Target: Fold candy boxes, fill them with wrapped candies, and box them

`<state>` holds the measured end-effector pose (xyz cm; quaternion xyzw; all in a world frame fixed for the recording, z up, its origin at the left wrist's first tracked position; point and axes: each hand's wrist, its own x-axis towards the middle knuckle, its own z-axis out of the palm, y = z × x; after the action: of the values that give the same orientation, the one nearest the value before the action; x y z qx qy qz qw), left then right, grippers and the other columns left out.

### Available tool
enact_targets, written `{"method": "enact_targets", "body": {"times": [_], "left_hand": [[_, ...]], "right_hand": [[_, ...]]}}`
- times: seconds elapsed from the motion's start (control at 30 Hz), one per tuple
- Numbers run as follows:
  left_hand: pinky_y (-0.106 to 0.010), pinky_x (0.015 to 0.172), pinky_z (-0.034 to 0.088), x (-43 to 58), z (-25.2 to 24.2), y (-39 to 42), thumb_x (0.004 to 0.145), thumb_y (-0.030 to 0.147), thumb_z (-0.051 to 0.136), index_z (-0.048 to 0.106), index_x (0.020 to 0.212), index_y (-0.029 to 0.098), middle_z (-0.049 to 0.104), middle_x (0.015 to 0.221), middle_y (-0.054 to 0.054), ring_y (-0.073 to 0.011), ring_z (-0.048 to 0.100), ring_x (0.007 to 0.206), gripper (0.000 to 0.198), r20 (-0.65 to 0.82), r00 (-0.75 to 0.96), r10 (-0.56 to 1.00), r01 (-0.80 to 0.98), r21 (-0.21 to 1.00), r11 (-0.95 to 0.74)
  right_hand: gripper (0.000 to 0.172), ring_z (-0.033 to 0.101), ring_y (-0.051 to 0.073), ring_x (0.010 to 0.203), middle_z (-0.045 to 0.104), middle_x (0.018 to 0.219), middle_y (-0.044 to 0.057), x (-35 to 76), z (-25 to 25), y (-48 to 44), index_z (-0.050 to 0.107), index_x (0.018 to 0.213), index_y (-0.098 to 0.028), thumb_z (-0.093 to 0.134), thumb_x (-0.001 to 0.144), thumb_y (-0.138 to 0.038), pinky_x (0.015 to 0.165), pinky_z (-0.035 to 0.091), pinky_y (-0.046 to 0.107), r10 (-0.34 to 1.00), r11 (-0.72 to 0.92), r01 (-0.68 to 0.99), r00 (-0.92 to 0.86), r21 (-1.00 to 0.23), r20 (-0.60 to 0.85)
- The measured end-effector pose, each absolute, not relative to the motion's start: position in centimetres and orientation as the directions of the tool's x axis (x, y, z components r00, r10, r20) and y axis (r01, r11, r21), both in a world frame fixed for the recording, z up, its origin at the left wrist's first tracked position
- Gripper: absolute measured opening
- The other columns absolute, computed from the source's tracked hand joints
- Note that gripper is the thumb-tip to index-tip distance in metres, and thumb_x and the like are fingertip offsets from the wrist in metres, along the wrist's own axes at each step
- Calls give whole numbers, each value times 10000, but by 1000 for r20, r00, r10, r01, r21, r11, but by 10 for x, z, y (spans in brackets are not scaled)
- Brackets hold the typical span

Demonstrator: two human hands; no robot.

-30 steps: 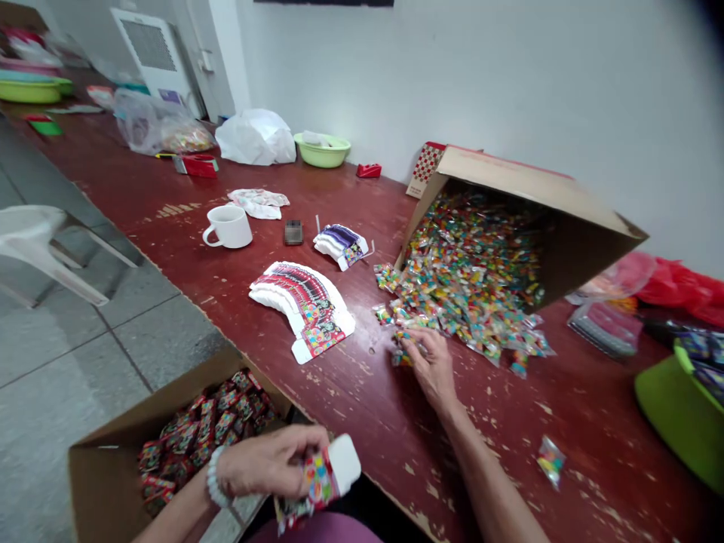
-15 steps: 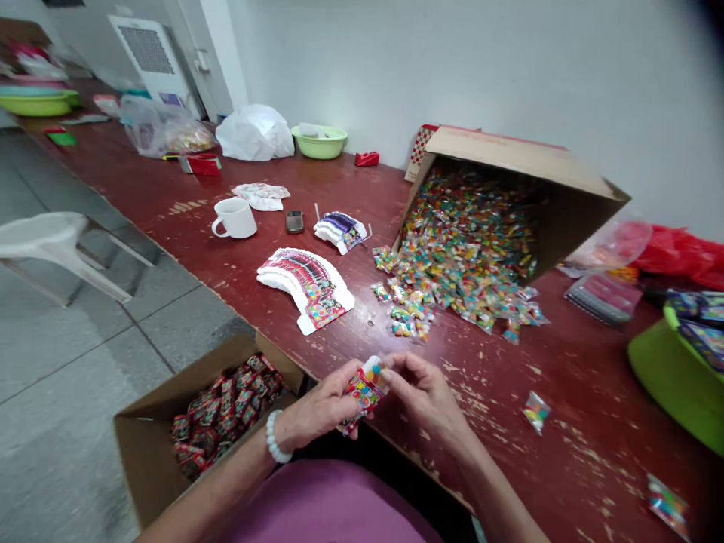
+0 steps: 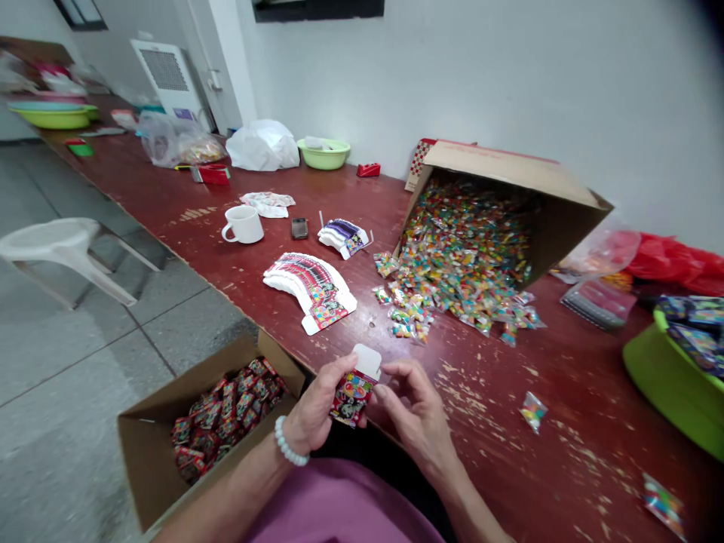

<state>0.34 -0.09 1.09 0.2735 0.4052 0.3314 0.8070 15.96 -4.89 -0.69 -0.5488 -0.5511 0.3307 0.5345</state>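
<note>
My left hand [image 3: 320, 403] grips a small printed candy box [image 3: 351, 396], its white top flap standing up. My right hand [image 3: 415, 403] is at the box's right edge, fingers bent and apart with nothing visible between them; whether the fingertips touch the box I cannot tell. Beyond my hands lies a fanned stack of flat red cartons [image 3: 311, 286]. To the right of that stack, small clear bags of colourful candy [image 3: 452, 256] spill from a cardboard box [image 3: 509, 162] lying on its side.
Below the table edge, left of me, a carton [image 3: 139, 452] holds many filled red boxes [image 3: 226, 411]. A white mug [image 3: 244, 225] and purple flat cartons [image 3: 343, 235] stand farther back. Right are a green basin [image 3: 667, 385] and loose candy bags [image 3: 532, 412]. A white stool [image 3: 62, 237] stands left.
The candy bag that showed at the box's mouth is now out of sight inside it. The white flap stands upright, and my right hand's fingers have moved down beside the box.
</note>
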Motion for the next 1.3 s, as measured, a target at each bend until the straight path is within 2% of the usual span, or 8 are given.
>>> {"method": "enact_targets", "body": {"times": [0.17, 0.3, 0.47, 0.67, 0.8, 0.87, 1.03, 1.3], "left_hand": [[-239, 361, 478, 5, 5, -3, 802, 423, 623, 622, 850, 133, 642, 598, -6, -128, 562, 398, 295, -516, 390, 762, -397, 653, 645], [-225, 355, 454, 6, 2, -6, 803, 433, 594, 629, 860, 137, 640, 588, -7, -123, 551, 394, 304, -507, 404, 762, -375, 668, 643], [-210, 399, 463, 5, 0, -8, 833, 433, 576, 625, 1070, 143, 651, 641, -14, -130, 583, 481, 377, -446, 418, 792, -337, 733, 591], [-224, 409, 458, -1, 3, -4, 899, 565, 468, 473, 1312, 194, 650, 672, -25, -143, 589, 448, 555, -407, 543, 735, -328, 703, 631], [-224, 390, 457, -3, 4, 1, 905, 544, 459, 512, 1273, 180, 633, 664, -28, -143, 578, 447, 520, -438, 595, 674, -321, 640, 698], [-214, 389, 456, -2, 3, 1, 903, 475, 483, 549, 1231, 177, 618, 657, -20, -138, 571, 464, 448, -442, 589, 677, -302, 656, 691], [-215, 407, 456, 0, -2, -1, 906, 462, 465, 539, 1273, 191, 635, 679, -30, -140, 569, 479, 462, -409, 546, 732, -256, 750, 610], [-200, 405, 438, -4, -3, 2, 901, 665, 350, 580, 1302, 143, 639, 648, -44, -115, 539, 456, 697, -392, 578, 716, -204, 780, 591]], "right_hand": [[136, 606, 181, 789, 610, 894, 49, 144, -1, -49, 716, 917, -252, 611, 891, -333, 653, 502, 273, 942, 243, 270, 166, -932, 293], [172, 607, 150, 704, 604, 911, 49, 144, 1, -40, 712, 781, -216, 658, 853, -362, 605, 507, 264, 977, 150, 154, 131, -977, 171], [412, 592, 125, 555, 611, 780, -18, 150, -8, -28, 615, 1127, -228, 751, 766, -369, 562, 508, 272, 993, -60, -45, 97, -997, -65], [178, 599, 149, 543, 633, 647, 1, 156, -7, -30, 687, 893, -201, 608, 901, -361, 567, 494, 284, 1000, 17, 65, -11, -998, 16], [125, 663, 192, 772, 712, 847, 46, 160, 5, -30, 725, 921, -228, 624, 893, -297, 748, 507, 321, 972, 231, 302, -109, -925, 207], [143, 664, 197, 802, 715, 843, 46, 160, 8, -29, 723, 891, -222, 615, 898, -315, 760, 508, 315, 973, 224, 314, -128, -923, 193], [224, 597, 137, 536, 673, 676, 10, 154, 1, -25, 689, 839, -184, 685, 835, -408, 554, 504, 264, 999, -10, 198, -33, -980, -17], [308, 602, 140, 521, 723, 816, 61, 143, -4, -19, 655, 751, -168, 736, 778, -463, 518, 542, 305, 995, -92, -172, -49, -981, -85]]}}
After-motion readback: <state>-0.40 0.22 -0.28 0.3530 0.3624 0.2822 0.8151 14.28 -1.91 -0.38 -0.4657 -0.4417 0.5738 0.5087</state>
